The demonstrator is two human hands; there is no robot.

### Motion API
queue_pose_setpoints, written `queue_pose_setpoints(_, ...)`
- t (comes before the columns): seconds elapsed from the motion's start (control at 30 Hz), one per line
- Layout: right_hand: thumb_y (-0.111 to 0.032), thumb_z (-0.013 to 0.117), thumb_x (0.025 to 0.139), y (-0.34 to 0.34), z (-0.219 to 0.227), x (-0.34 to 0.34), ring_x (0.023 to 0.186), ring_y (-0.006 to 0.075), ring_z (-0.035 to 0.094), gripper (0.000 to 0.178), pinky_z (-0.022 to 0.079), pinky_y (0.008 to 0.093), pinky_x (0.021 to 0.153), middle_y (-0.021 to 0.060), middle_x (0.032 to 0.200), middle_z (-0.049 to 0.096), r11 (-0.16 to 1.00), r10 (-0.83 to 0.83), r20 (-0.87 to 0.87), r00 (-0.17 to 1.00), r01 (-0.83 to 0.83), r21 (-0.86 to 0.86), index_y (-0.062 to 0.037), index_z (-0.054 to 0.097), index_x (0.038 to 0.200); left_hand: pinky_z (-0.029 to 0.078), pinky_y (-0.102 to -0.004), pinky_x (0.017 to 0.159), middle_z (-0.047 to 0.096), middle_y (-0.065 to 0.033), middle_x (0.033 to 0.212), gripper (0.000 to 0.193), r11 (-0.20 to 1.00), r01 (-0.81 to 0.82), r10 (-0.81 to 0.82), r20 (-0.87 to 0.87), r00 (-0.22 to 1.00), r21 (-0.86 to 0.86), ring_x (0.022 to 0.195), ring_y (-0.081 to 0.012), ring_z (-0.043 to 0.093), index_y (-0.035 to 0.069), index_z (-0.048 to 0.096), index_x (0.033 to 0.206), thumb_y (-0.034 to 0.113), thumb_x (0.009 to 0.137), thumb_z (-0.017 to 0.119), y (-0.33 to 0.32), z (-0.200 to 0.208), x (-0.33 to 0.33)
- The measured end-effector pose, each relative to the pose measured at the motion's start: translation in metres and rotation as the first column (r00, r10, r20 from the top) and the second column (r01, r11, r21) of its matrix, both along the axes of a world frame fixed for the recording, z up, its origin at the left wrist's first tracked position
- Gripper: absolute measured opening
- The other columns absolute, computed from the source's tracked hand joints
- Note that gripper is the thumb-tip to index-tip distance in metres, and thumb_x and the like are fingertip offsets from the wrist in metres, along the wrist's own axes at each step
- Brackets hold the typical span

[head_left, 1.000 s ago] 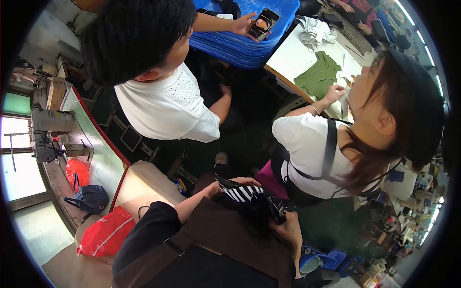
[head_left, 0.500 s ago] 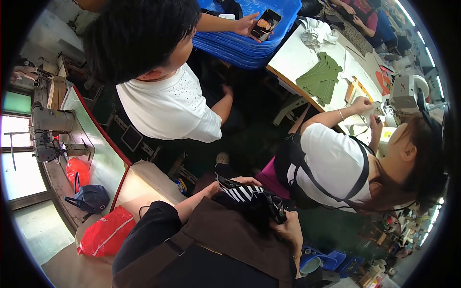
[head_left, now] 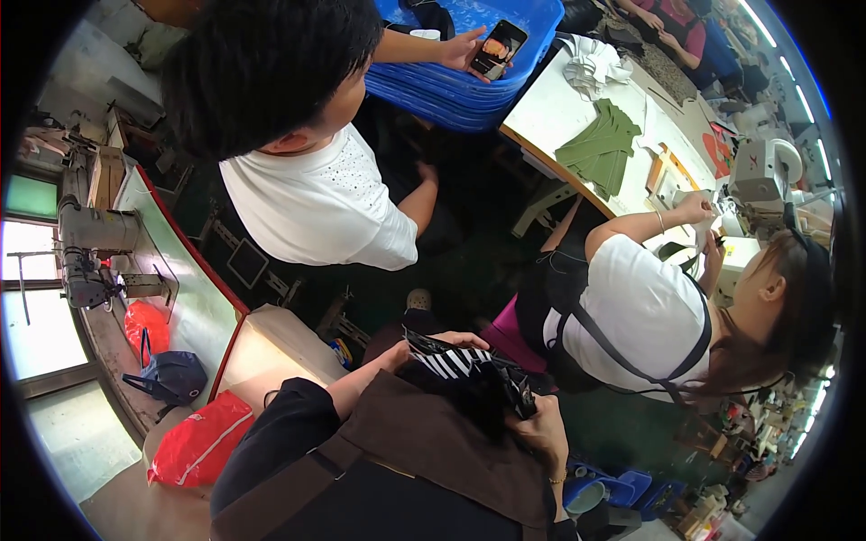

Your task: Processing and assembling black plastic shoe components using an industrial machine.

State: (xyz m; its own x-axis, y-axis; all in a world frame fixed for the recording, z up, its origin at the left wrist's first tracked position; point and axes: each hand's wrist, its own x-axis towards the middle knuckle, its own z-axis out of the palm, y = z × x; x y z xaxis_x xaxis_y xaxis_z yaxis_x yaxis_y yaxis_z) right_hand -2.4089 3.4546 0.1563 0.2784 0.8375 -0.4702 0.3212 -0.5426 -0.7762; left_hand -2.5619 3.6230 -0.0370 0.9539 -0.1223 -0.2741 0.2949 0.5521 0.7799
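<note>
Over my lap, both hands hold a floppy black article with a black-and-white striped face (head_left: 451,362) and shiny black edges; its exact kind cannot be made out. My left hand (head_left: 458,340) grips its far left side, fingers curled over the top edge. At the right end, my right hand (head_left: 543,431) is closed round the shiny black edge, with the thumb on top. Part of the article sinks into dark shadow against my brown apron (head_left: 415,424), so its lower side is hidden.
Ahead stands a person in a white shirt (head_left: 316,203), holding a phone (head_left: 498,50) near stacked blue crates (head_left: 442,104). At right another person works at a white sewing machine (head_left: 760,171); green fabric pieces (head_left: 600,149) lie on that table. A red bag (head_left: 200,439) sits at left.
My hands and the striped article stay nearly still. The person at the sewing machine has shifted slightly right, hands moving with the work. The phone's picture has changed a little.
</note>
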Motion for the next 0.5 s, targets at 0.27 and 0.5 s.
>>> queue_pose_setpoints(0.27, -0.002, 0.063, 0.061, 0.000, 0.002, -0.015, 0.044, 0.0177, 0.031, 0.013, 0.032, 0.0283, 0.045, 0.0054, 0.052, 0.046, 1.000, 0.017, 0.023, 1.000, -0.017, 0.000, -0.0004, 0.055, 0.071, 0.037, -0.0257, 0.095, 0.052, -0.0048, 0.121, 0.045, 0.996, 0.028, -0.028, -0.004, 1.000, 0.081, 0.109, -0.0129, 0.049, 0.006, 0.043, 0.130, 0.006, 0.085, 0.049, 0.008, 0.024, -0.016)
queue_pose_setpoints(0.5, -0.003, 0.062, 0.062, 0.003, 0.005, -0.022, 0.045, 0.0183, 0.033, 0.014, 0.033, 0.0286, 0.046, 0.0062, 0.054, 0.048, 0.997, 0.077, 0.006, 0.997, -0.078, 0.024, -0.0003, 0.056, 0.074, 0.037, -0.0255, 0.095, 0.052, -0.0046, 0.120, 0.044, 0.978, -0.009, 0.000, 0.040, 0.999, 0.207, 0.109, -0.0132, 0.049, 0.005, 0.043, 0.129, 0.007, 0.085, 0.049, 0.005, 0.033, -0.029)
